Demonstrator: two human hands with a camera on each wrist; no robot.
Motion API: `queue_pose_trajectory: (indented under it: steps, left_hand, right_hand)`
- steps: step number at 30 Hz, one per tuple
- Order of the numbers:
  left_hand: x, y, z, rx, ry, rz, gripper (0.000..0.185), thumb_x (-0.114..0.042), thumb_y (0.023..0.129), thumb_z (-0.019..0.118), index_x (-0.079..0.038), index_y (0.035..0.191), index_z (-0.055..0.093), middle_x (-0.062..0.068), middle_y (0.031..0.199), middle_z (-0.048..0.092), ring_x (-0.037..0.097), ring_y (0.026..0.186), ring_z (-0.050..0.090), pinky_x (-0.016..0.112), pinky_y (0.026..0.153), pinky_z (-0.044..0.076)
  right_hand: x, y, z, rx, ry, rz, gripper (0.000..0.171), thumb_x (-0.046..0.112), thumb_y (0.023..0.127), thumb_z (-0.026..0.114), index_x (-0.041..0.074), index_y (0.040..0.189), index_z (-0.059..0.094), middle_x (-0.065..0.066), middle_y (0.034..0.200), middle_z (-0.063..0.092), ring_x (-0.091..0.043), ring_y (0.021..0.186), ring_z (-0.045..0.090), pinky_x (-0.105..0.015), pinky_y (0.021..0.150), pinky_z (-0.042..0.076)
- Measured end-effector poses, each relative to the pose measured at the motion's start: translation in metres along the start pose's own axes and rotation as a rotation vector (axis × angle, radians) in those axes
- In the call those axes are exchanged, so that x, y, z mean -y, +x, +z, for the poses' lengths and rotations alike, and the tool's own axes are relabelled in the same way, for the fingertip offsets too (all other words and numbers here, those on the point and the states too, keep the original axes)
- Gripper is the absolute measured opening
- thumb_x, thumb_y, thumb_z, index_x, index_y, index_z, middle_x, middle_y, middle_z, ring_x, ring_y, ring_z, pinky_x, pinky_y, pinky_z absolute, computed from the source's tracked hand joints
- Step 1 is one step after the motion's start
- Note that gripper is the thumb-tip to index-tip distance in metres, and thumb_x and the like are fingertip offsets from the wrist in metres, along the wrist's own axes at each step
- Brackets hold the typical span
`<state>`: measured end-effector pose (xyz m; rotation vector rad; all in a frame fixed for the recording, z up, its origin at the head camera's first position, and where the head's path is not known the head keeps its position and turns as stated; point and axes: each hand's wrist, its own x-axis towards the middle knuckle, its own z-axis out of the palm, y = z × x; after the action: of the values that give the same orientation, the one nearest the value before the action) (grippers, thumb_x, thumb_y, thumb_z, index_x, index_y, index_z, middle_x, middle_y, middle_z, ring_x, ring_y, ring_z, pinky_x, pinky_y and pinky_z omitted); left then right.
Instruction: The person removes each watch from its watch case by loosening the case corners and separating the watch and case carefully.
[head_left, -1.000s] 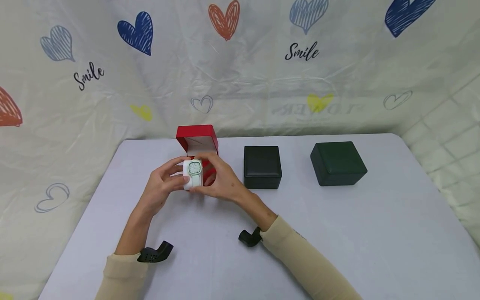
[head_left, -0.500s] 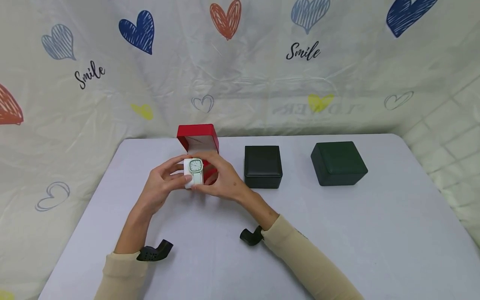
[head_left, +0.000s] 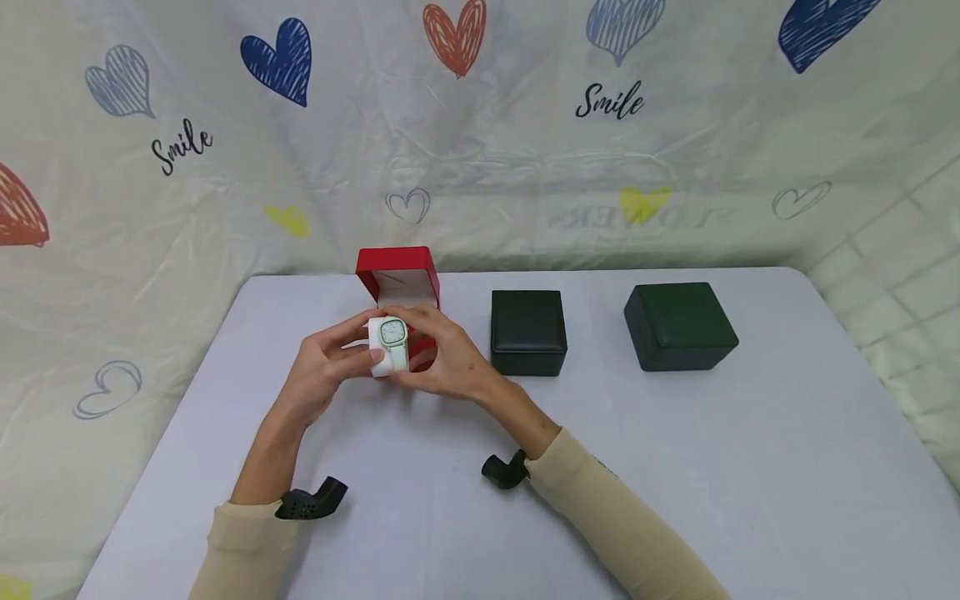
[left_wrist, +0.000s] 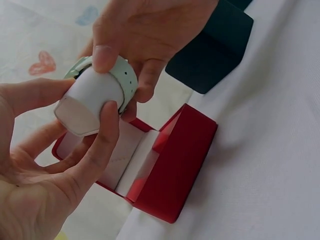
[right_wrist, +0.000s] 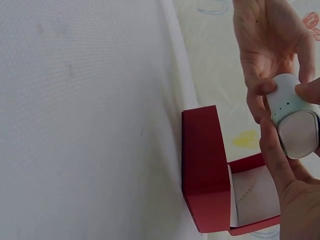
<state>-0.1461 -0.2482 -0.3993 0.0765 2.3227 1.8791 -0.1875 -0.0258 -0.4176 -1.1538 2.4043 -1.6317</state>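
Grey tabletop (head_left: 675, 467), heart-print backdrop. Left hand (head_left: 322, 375) and right hand (head_left: 450, 367) both pinch a pale-green watch on its white cushion (head_left: 388, 346), lifted just above the open red hinged box (head_left: 397, 275). Watch is out; black box (head_left: 528, 332) and dark-green box (head_left: 679, 325) remain closed.

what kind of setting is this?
Likely a staged tabletop set, not a shop: a plain white table, a heart-print "Smile" backdrop, and three gift boxes in a row, red box open.
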Motion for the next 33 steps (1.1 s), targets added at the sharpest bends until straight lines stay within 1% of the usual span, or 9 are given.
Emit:
queue_pose_trajectory:
  steps: [3,8,11,16,20,23,25,30,33]
  left_hand:
    - [0.0000,0.0003,0.0005,0.003,-0.002,-0.003,0.062,-0.016,0.097,0.071,-0.017,0.155,0.051,0.010,0.133,0.055,0.016,0.101,0.073,0.028,0.083,0.064]
    - [-0.0005,0.0007,0.0014,0.009,-0.011,-0.004,0.061,-0.016,0.097,0.070,-0.017,0.155,0.052,0.010,0.134,0.055,0.016,0.102,0.073,0.028,0.084,0.064]
    - [-0.0004,0.0009,0.0017,0.012,-0.014,-0.003,0.060,-0.016,0.097,0.070,-0.017,0.154,0.052,0.011,0.134,0.055,0.016,0.102,0.074,0.029,0.083,0.064]
    - [-0.0001,0.0003,0.0014,0.021,-0.033,0.001,0.059,-0.014,0.097,0.069,-0.015,0.154,0.052,0.011,0.133,0.056,0.015,0.101,0.074,0.028,0.083,0.064]
    - [-0.0001,-0.0007,0.0007,0.028,-0.051,0.003,0.058,-0.013,0.098,0.068,-0.015,0.154,0.052,0.012,0.134,0.056,0.014,0.101,0.074,0.028,0.083,0.064]
    - [0.0000,-0.0008,0.0004,0.029,-0.047,0.000,0.059,-0.013,0.098,0.068,-0.015,0.154,0.052,0.011,0.134,0.055,0.014,0.101,0.074,0.028,0.083,0.063]
    - [-0.0001,-0.0008,0.0004,0.031,-0.048,-0.003,0.059,-0.013,0.098,0.067,-0.015,0.155,0.051,0.011,0.135,0.055,0.014,0.101,0.074,0.028,0.083,0.063]
    - [-0.0001,-0.0007,0.0003,0.036,-0.047,-0.008,0.060,-0.014,0.098,0.067,-0.016,0.155,0.050,0.011,0.136,0.054,0.014,0.101,0.073,0.027,0.084,0.063]
    - [0.0005,-0.0005,0.0002,0.036,-0.040,-0.006,0.060,-0.015,0.098,0.067,-0.016,0.156,0.050,0.012,0.136,0.054,0.013,0.101,0.073,0.027,0.084,0.063]
  right_hand:
    - [-0.0006,-0.0002,-0.0005,0.008,0.010,0.010,0.082,0.017,0.082,0.085,0.017,0.156,0.050,-0.005,0.142,0.057,-0.017,0.126,0.052,-0.033,0.095,0.061]
    - [-0.0012,-0.0008,-0.0015,0.024,0.057,0.027,0.083,0.014,0.082,0.085,0.017,0.157,0.048,-0.007,0.141,0.056,-0.019,0.122,0.053,-0.039,0.087,0.065]
    - [-0.0011,-0.0012,-0.0024,0.033,0.079,0.029,0.084,0.012,0.082,0.085,0.018,0.157,0.048,-0.008,0.140,0.055,-0.020,0.120,0.054,-0.039,0.085,0.065]
    - [-0.0019,-0.0007,-0.0030,0.043,0.089,0.023,0.084,0.011,0.082,0.084,0.018,0.157,0.048,-0.008,0.137,0.055,-0.019,0.119,0.054,-0.034,0.083,0.065]
    - [-0.0030,-0.0002,-0.0029,0.052,0.105,0.024,0.083,0.011,0.082,0.083,0.020,0.157,0.049,-0.007,0.132,0.056,-0.018,0.118,0.054,-0.037,0.081,0.065]
    - [-0.0035,-0.0002,-0.0033,0.060,0.119,0.030,0.084,0.010,0.082,0.083,0.022,0.157,0.048,-0.006,0.133,0.055,-0.018,0.118,0.054,-0.039,0.082,0.065]
    - [-0.0035,-0.0004,-0.0039,0.066,0.127,0.036,0.084,0.009,0.082,0.082,0.023,0.157,0.048,-0.007,0.133,0.055,-0.018,0.117,0.055,-0.037,0.081,0.066]
    - [-0.0036,-0.0003,-0.0054,0.083,0.138,0.056,0.084,0.007,0.083,0.081,0.024,0.158,0.047,-0.006,0.134,0.054,-0.018,0.113,0.058,-0.027,0.080,0.064]
    - [-0.0032,-0.0005,-0.0065,0.094,0.146,0.062,0.084,0.008,0.083,0.080,0.024,0.158,0.046,-0.005,0.134,0.053,-0.019,0.113,0.059,-0.027,0.081,0.064]
